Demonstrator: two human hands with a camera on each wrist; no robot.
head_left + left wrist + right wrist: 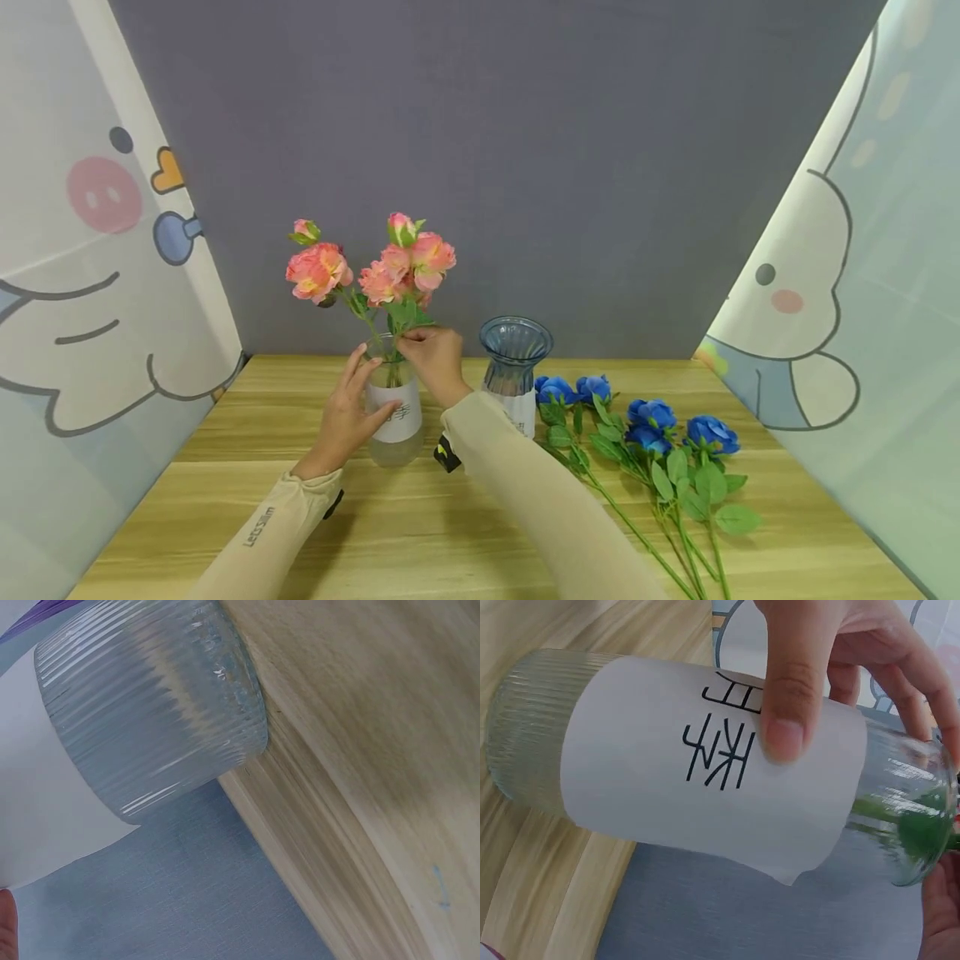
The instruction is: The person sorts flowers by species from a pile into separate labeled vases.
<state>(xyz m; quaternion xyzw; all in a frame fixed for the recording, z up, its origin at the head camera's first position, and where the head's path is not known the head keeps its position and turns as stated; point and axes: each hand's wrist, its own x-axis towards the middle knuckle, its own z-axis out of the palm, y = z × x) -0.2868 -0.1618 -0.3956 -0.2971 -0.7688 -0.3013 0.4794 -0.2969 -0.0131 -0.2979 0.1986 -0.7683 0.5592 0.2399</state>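
A clear ribbed glass vase point(395, 452) with a white paper label point(652, 757) stands upright on the table, left of centre. My left hand point(345, 417) holds it from the left, thumb on the label and fingers toward the rim. In the right wrist view, that thumb point(784, 735) lies over the handwritten characters. Pink artificial flowers point(408, 265) rise from the vase, and one pink bloom point(318, 272) leans out to the left. At the vase's mouth my right hand point(437, 360) pinches green stems just below the leaves. The left wrist view shows the ribbed vase base point(157, 712) at close range.
A blue glass vase point(516, 340) with a white label stands to the right, partly behind my right sleeve. Several blue artificial roses point(651, 425) with long stems lie on the wooden table point(247, 450) at the right. A grey panel point(525, 167) closes off the back.
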